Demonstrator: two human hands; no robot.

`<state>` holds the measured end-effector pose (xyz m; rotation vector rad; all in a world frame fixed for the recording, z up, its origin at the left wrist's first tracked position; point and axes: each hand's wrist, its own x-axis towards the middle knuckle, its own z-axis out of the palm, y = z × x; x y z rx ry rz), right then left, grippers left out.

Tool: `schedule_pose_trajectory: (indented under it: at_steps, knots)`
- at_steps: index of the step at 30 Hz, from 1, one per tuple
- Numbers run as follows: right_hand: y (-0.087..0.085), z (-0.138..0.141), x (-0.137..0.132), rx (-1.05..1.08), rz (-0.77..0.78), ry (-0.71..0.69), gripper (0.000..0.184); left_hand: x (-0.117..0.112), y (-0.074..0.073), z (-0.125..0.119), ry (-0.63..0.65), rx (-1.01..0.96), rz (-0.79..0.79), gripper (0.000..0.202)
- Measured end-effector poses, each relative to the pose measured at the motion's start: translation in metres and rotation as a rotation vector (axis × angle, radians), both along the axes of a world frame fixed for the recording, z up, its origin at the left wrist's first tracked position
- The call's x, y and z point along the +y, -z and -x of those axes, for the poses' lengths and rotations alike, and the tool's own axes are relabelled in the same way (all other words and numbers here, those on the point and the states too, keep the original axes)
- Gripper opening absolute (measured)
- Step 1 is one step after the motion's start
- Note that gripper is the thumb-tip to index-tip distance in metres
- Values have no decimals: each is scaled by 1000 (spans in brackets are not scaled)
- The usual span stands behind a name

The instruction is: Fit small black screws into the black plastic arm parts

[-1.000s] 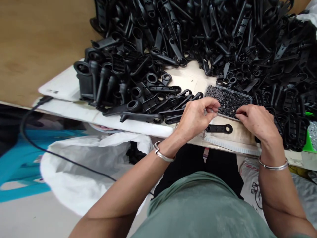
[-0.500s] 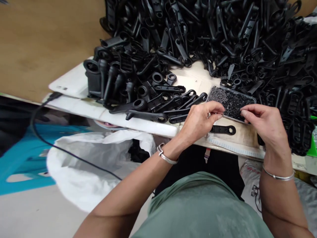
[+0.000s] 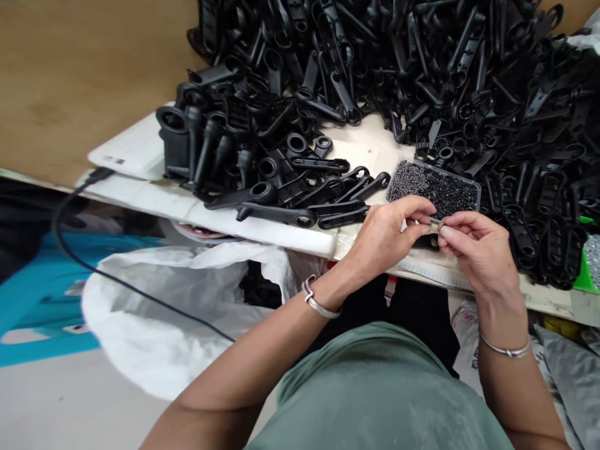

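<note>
My left hand (image 3: 396, 231) is closed, thumb against fingertips, at the near edge of a clear tray. What it pinches is too small to make out. Close beside it my right hand (image 3: 480, 250) is also pinched, its fingertips almost meeting the left ones; anything between them is hidden. Just behind both hands is the clear plastic tray (image 3: 479, 199), which holds small grey parts (image 3: 407, 180) on the left and small black parts (image 3: 454, 194) on the right. A black plastic handle-shaped piece (image 3: 429, 240) lies on the table beneath my hands, mostly covered by them.
Heaps of black plastic handle-shaped parts (image 3: 323, 81) cover the back and right of the table (image 3: 351, 140). Below the left edge hangs an open white sack (image 3: 140, 312). A black cable (image 3: 140, 294) runs down past it. A green bin (image 3: 585, 275) stands far right.
My right hand has moved left and slightly down from the tray's right side to meet my left hand. My left hand has shifted slightly right. The black piece is now more covered.
</note>
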<state>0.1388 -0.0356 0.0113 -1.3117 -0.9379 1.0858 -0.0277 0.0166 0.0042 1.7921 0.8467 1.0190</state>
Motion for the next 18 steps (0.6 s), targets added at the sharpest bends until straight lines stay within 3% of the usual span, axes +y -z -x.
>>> schedule_pose_trajectory:
  at_steps: [8,18]
  knots:
    - [10,0,-6,-223,-99,3,12,-3,3,-2,1,17,-130,32]
    - [3,5,-13,-297,-65,-20,8,-6,3,0,-17,111,-230,34]
